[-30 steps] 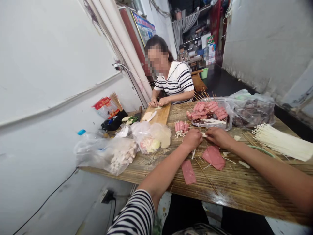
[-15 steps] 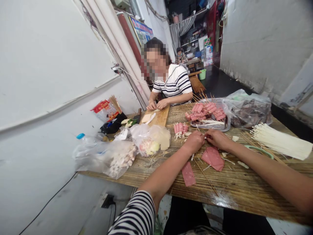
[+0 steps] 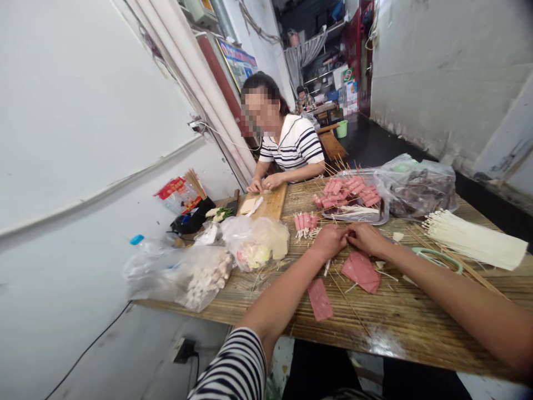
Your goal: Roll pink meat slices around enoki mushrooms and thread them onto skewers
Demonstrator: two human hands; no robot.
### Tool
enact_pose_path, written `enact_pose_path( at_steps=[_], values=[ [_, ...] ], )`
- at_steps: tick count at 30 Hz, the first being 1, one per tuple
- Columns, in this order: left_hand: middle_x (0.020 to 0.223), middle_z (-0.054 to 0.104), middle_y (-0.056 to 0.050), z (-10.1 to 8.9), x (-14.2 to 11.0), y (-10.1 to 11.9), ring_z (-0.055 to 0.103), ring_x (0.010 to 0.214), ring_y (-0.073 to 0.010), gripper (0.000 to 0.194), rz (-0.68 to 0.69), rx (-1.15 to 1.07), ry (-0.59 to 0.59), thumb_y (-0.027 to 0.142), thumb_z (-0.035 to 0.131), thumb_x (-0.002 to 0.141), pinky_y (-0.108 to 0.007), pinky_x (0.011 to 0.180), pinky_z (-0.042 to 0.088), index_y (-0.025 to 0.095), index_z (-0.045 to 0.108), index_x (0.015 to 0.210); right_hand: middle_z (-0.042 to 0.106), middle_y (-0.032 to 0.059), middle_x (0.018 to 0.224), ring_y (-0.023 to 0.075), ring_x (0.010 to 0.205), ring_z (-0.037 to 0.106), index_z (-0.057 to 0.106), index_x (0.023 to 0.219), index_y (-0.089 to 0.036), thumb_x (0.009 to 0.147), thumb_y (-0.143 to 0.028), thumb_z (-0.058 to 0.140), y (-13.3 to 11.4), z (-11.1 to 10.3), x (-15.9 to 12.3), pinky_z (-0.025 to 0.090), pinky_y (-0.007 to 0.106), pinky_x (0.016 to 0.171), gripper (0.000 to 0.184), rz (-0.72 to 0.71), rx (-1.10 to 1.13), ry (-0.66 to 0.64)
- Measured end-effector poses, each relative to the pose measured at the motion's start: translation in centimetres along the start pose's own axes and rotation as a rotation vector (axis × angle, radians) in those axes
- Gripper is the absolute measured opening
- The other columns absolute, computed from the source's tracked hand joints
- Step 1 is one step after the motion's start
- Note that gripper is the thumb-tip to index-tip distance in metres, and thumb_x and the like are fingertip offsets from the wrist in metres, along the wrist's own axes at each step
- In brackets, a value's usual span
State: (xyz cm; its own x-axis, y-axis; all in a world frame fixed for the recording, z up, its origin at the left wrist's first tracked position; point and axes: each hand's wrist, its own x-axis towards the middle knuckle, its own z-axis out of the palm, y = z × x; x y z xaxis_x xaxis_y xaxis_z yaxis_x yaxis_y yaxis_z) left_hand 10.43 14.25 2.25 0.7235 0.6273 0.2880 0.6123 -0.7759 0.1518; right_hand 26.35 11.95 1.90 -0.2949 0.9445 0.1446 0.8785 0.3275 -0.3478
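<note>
My left hand (image 3: 330,240) and my right hand (image 3: 366,239) meet over the wooden table (image 3: 400,316), fingers curled and pinched together around a small item I cannot make out. Just below them lies a stack of pink ham slices (image 3: 361,271), and a single slice (image 3: 320,299) lies nearer me. A thin bamboo skewer (image 3: 348,305) lies between the slices. A small group of ham rolls with enoki ends (image 3: 306,222) sits just beyond my left hand.
A metal tray (image 3: 377,218) holds several skewered ham rolls (image 3: 347,190). Enoki mushrooms (image 3: 474,241) lie at right, a dark bag (image 3: 420,188) behind. Plastic bags of food (image 3: 208,266) sit left. A person in a striped shirt (image 3: 293,147) works at a cutting board (image 3: 270,203).
My two hands have drawn closer together until they touch. The view has shifted slightly; the items on the table stay where they were.
</note>
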Motion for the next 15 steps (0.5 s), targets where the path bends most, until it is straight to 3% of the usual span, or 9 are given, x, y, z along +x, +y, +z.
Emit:
enact_pose_path(
  at_steps=[6, 10, 15],
  values=[
    [0.064, 0.062, -0.002, 0.1, -0.3, -0.7, 0.053, 0.063, -0.0125, 0.014, -0.014, -0.11, 0.066, 0.01, 0.057, 0.077, -0.022, 0.062, 0.042, 0.013, 0.066, 0.067, 0.069, 0.0063, 0.082, 0.0155, 0.073, 0.06, 0.068, 0.082, -0.015, 0.079, -0.017, 0.054, -0.1, 0.0, 0.1, 0.038, 0.023, 0.066, 0.015, 0.012, 0.009, -0.004],
    [0.063, 0.061, -0.001, -0.9, -0.6, -0.8, 0.051, 0.059, -0.0105, 0.016, -0.029, -0.178, 0.118, 0.012, 0.055, 0.078, -0.021, 0.057, 0.039, 0.013, 0.066, 0.067, 0.07, 0.0065, 0.082, 0.0164, 0.075, 0.061, 0.068, 0.079, -0.016, 0.079, -0.016, 0.054, 0.0, -0.1, 0.2, 0.037, 0.023, 0.065, 0.015, 0.017, -0.001, -0.009],
    [0.065, 0.065, 0.0, -4.0, -1.7, -0.3, 0.052, 0.058, -0.0102, 0.018, -0.139, -0.517, 0.357, 0.024, 0.056, 0.079, -0.021, 0.058, 0.043, 0.017, 0.071, 0.071, 0.071, 0.0077, 0.083, 0.0161, 0.073, 0.061, 0.069, 0.08, -0.015, 0.079, -0.016, 0.053, -0.2, 0.1, 0.4, 0.037, 0.024, 0.065, 0.016, 0.039, -0.014, -0.004]
  ],
)
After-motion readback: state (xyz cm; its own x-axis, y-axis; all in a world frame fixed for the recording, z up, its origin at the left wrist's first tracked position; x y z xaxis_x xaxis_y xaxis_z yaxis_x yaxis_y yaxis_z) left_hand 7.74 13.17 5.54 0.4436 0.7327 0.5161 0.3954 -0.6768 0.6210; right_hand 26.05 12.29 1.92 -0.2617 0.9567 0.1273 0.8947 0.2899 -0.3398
